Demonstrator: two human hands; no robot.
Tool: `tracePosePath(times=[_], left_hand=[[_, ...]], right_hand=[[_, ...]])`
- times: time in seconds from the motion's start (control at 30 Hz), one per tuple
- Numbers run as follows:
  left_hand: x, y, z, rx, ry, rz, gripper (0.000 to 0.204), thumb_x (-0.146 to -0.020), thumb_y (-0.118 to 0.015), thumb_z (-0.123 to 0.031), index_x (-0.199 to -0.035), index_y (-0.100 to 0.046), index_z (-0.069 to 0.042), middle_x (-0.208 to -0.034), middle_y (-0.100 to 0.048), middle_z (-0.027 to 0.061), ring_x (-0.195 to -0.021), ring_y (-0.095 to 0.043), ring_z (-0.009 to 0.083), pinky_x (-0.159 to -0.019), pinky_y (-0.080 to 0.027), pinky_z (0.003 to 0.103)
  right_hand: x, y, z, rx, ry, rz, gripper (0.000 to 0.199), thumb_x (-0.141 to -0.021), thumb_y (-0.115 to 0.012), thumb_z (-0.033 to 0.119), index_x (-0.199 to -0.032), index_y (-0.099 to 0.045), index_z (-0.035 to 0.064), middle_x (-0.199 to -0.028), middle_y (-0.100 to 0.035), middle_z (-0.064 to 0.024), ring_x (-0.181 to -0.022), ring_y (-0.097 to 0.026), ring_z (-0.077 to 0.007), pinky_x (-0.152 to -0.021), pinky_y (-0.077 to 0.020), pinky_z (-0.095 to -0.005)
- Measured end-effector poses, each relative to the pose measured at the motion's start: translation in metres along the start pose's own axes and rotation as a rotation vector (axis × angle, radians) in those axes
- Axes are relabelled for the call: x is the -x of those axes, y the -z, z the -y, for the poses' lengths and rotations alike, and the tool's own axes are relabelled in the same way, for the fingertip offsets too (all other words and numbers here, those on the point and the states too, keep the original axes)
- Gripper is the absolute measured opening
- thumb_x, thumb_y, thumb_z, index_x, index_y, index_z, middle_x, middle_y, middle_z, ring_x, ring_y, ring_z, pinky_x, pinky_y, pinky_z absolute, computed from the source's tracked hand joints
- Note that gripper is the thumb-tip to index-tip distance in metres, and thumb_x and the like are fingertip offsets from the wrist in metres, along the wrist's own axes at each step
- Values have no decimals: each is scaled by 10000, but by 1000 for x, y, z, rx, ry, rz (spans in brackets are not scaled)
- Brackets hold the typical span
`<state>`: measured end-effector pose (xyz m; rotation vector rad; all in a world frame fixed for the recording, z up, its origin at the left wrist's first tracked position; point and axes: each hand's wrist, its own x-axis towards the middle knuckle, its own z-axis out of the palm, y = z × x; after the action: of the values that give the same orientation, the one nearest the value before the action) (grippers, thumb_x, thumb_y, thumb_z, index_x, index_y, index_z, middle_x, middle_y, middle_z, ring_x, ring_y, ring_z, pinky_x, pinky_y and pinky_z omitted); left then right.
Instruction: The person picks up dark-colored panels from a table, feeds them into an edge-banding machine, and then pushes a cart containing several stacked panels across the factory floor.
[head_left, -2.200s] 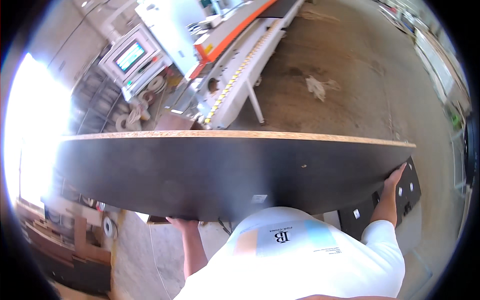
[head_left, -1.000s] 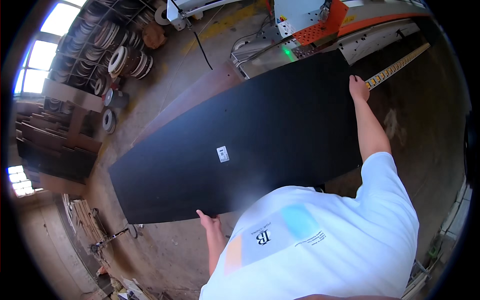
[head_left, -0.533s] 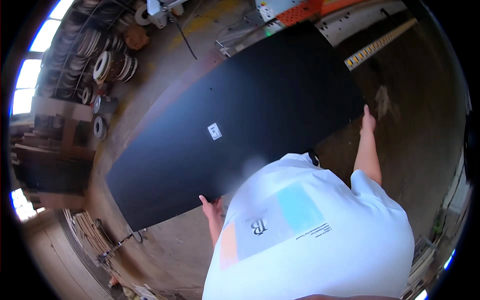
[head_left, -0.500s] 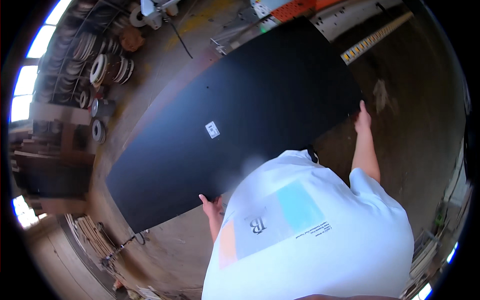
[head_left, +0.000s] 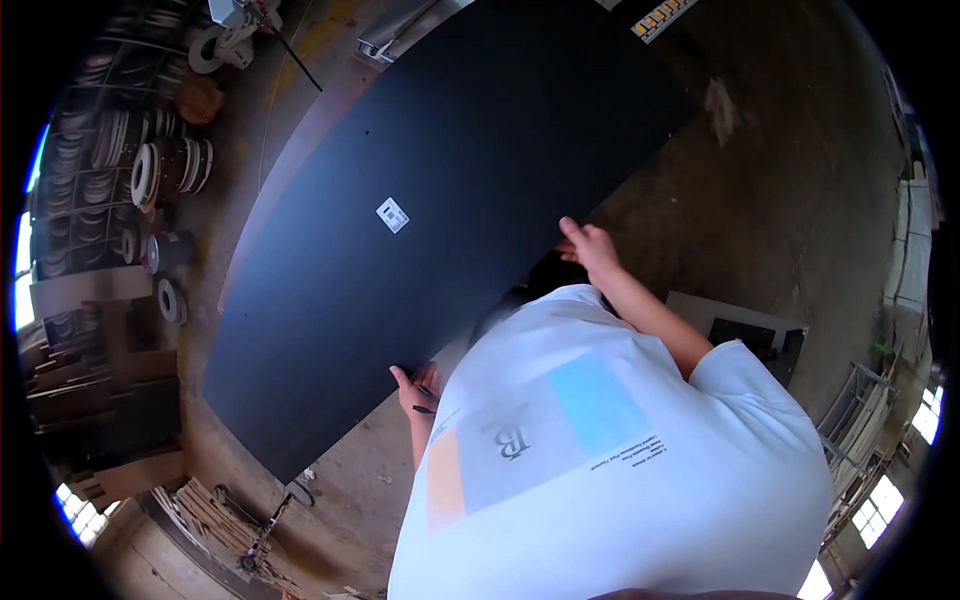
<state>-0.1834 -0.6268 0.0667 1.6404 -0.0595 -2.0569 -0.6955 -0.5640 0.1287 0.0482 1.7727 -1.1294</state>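
A large dark panel (head_left: 480, 150), flat and rectangular, stretches in front of me, tilted across the view. A white label (head_left: 392, 215) is stuck on its face, and a few small dark holes or dots show there too. My left hand (head_left: 416, 388) is closed at the near edge, thumb over the top and fingers underneath. A small dark thing shows by its palm; I cannot make out what it is. My right hand (head_left: 592, 250) grips the same edge farther along, around its middle, thumb on top and the fingertips partly hidden below.
A rack with rolls of edge banding (head_left: 115, 145) stands at the left, with more rolls (head_left: 172, 175) beside it. Stacked boards (head_left: 110, 400) and wood strips (head_left: 210, 515) lie at lower left. A wheeled stand (head_left: 260, 540) is nearby. A light board (head_left: 740, 330) stands right.
My right hand has slid from the panel's far right corner inward along the near edge. The panel has shifted up and left in view and turned more steeply. My left hand keeps its hold.
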Motion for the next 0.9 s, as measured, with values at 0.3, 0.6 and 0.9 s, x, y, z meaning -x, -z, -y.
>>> tracePosePath(times=[0.3, 0.6, 0.9], left_hand=[[58, -29, -36, 20, -277, -319, 679, -973, -578, -647, -1227, -564, -18, -984, -656, 126, -915, -641, 264, -922, -521, 410], [53, -24, -31, 46, -293, -223, 650, -972, -588, -639, -1160, -587, -16, -892, -666, 115, -814, -637, 250, -768, -507, 383], [52, -29, -21, 78, -329, -311, 600, -994, -543, -648, -1081, -614, -59, -850, -680, 99, -770, -618, 219, -711, -493, 371]], right_hand=[[-51, 75, 34, -353, 96, -151, 380, -869, -831, 401, -971, -677, 68, -878, -698, -65, -734, -655, -159, -679, -566, -296], [-83, 123, 63, -544, 226, -214, 286, -891, -821, 383, -1014, -650, 189, -904, -661, 55, -817, -621, -114, -719, -513, -288], [17, 18, 27, -319, 1, 161, 399, -1001, -670, 409, -1182, -629, 56, -1096, -691, -91, -1016, -664, -233, -935, -550, -398]])
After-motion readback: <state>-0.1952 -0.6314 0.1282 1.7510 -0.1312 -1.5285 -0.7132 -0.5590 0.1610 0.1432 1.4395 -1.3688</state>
